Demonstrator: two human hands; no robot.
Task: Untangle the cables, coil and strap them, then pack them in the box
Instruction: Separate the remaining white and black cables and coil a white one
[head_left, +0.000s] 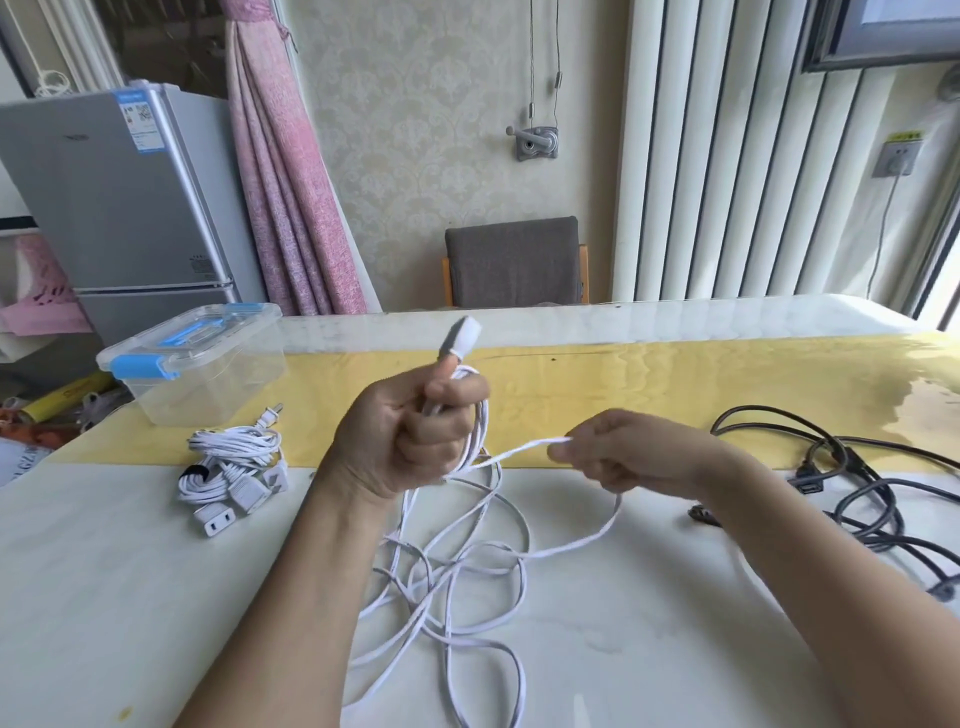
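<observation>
The left hand (400, 441) is fisted tight around several loops of white cable (511, 451), its plug (462, 335) sticking up past the thumb. The right hand (628, 452) pinches 1 strand stretched between the 2 hands. The rest lies tangled on the table (156, 597). A strapped white bundle (234, 467) sits beside the clear lidded box (202, 358); black cables (857, 488) lie to the right.

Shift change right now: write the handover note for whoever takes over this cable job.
Left hand grips the first loops of the white cable, plug end up. Right hand pinches its next stretch; the rest lies loose on the table.
Done: a white bundle, coiled and strapped, beside the closed box.
Left: finish and strap this coil, untangle the black cables, pack everything.
</observation>
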